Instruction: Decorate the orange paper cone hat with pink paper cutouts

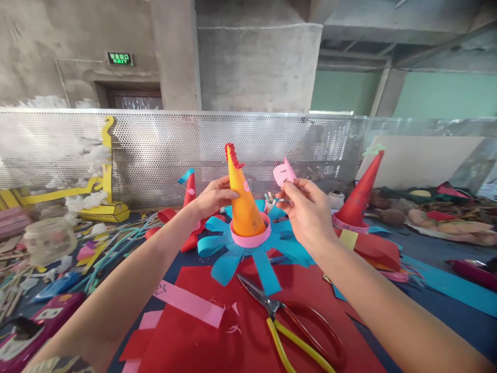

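An orange paper cone [244, 204] with a frilly red tip stands upright in a pink band [251, 240], ringed by blue paper loops [225, 261]. My left hand [215, 197] grips the cone's left side, thumb on its front. To the right of the cone, my right hand [303, 202] pinches a small pink paper piece [282, 173] with dark marks, apart from the cone. Scissors [272, 305] with red and yellow handles lie open on a red sheet [194, 336] below. A pink strip [194, 303] with a drawn star lies on that sheet.
Red cones [361, 191] stand at the right and behind my left hand. A clear jar [50, 241], blue strands and paper scraps cover the left. Purple power strips [42, 326] lie at both sides. A perforated metal panel [163, 150] rises behind.
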Demonstrator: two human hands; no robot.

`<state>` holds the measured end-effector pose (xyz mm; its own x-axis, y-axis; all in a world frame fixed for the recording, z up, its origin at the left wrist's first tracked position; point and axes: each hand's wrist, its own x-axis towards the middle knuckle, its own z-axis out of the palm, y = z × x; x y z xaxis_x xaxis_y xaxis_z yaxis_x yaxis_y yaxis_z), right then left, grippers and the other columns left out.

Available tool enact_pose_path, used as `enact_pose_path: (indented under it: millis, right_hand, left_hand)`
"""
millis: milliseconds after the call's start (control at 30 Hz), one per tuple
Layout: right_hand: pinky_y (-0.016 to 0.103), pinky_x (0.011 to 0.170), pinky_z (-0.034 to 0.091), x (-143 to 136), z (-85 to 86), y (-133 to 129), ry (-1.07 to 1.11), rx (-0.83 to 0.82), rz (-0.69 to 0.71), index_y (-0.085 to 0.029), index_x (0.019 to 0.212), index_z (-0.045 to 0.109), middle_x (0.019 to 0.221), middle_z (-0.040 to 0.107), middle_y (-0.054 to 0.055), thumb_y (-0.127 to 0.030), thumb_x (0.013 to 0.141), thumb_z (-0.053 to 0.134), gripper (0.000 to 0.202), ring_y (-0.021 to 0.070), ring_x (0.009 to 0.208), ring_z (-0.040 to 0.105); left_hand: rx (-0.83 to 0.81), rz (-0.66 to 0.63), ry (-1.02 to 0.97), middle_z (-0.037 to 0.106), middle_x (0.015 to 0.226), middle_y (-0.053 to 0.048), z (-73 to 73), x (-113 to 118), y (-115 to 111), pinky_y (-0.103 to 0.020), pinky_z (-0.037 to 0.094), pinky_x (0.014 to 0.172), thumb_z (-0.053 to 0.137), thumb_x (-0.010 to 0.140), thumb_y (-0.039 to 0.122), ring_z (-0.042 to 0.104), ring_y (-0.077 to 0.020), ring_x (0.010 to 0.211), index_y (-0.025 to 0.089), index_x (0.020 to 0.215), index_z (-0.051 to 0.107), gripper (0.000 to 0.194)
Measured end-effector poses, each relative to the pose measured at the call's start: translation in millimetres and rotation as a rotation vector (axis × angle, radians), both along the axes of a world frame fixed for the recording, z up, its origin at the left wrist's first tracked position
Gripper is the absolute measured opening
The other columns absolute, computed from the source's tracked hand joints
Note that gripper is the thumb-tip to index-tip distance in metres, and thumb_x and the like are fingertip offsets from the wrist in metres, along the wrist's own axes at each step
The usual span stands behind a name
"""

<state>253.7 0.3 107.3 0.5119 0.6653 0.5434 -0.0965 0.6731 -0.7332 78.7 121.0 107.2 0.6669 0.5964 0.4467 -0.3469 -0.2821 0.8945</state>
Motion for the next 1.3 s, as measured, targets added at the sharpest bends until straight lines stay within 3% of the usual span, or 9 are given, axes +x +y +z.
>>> enact_pose_path:
  millis: [167,467,800,1300]
  right_hand:
    - [0.022,0.048,0.049,-2.6,14.6,-33.8,-0.035,-0.017,0.084,-0.020,0.074,0.064,0.073,0.059,-0.002,-0.025,0.070,0.077,0.014,0.0112,0.063,0.060]
    - [0.020,0.046,0.047,-15.0,29.5,-76.9,-0.096,-0.009,0.134,-0.021,0.071,0.066,0.073,0.057,0.000,-0.025,0.073,0.075,0.010,0.0112,0.063,0.057]
    - [0.019,0.045,0.048,-23.5,27.0,-88.2,-0.184,-0.121,0.225,-0.019,0.072,0.067,0.069,0.060,0.001,-0.030,0.068,0.078,0.016,0.0119,0.062,0.058]
    - [0.020,0.045,0.049,-27.0,9.3,-82.0,-0.238,-0.218,0.230,-0.019,0.074,0.065,0.070,0.065,0.003,-0.035,0.066,0.080,0.023,0.0143,0.065,0.061]
  left_hand:
    - [-0.018,-0.077,-0.007,0.070,0.104,-0.009,4.0,-12.3,1.0,-0.046,0.049,0.088,0.059,0.059,0.014,0.064,-0.0292,0.099,0.018,0.109,0.060,0.050]
    - [-0.115,-0.187,-0.045,0.070,0.100,-0.010,13.1,-35.0,-17.3,-0.049,0.046,0.090,0.058,0.060,0.027,0.065,-0.0305,0.093,0.016,0.099,0.066,0.041]
    - [-0.200,-0.220,-0.141,0.070,0.100,-0.009,5.2,-56.2,-34.1,-0.051,0.046,0.093,0.058,0.057,0.030,0.064,-0.0305,0.100,0.019,0.109,0.064,0.053]
    - [-0.126,-0.258,-0.009,0.070,0.104,-0.012,3.6,-55.9,-41.7,-0.050,0.045,0.094,0.059,0.054,0.029,0.064,-0.0330,0.102,0.017,0.114,0.064,0.061]
